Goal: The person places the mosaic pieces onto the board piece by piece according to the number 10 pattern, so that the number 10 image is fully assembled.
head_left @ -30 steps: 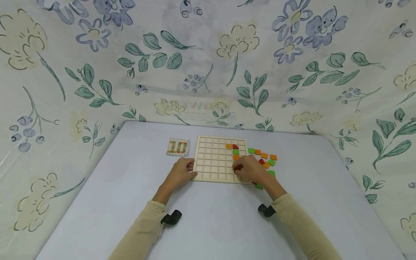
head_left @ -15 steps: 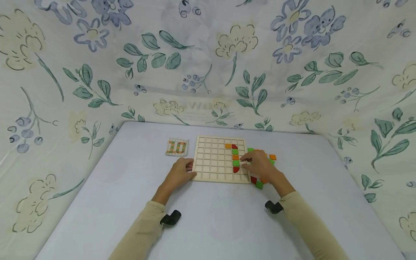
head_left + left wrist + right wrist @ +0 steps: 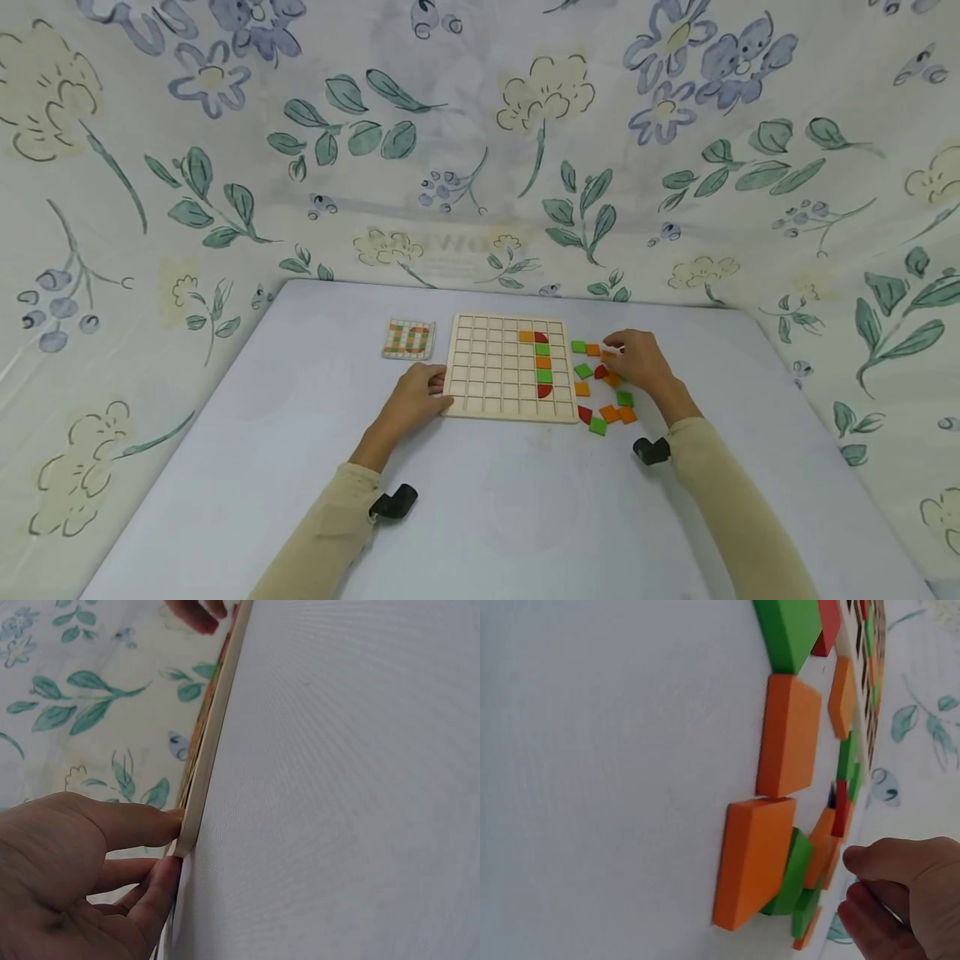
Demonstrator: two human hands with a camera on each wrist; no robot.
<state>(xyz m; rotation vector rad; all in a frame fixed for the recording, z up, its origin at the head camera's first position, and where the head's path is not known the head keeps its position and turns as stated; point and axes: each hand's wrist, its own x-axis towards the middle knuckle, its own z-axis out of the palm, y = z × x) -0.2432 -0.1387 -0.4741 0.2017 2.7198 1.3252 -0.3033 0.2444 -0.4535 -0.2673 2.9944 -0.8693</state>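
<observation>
A wooden grid board [image 3: 483,367] lies on the table. On its right side several pieces form a column: red quarter-round ones at top and bottom, with green [image 3: 543,350] and orange squares between; an orange tile [image 3: 527,337] sits left of the top. My left hand [image 3: 412,396] holds the board's near left corner, thumb and fingers pinching its edge [image 3: 210,742]. My right hand [image 3: 637,358] hovers over loose tiles right of the board. Its thumb and fingers [image 3: 870,859] stand slightly apart, with nothing visible between them.
Loose orange, green and red pieces [image 3: 597,427] are scattered along the board's right side. A small pattern card [image 3: 408,340] lies left of the board on the white table [image 3: 480,500]. A floral cloth [image 3: 450,167] rises behind.
My right hand has let go of a red quarter-round piece at the column's lower end and moved right, over the loose tiles. The left hand keeps its hold on the board.
</observation>
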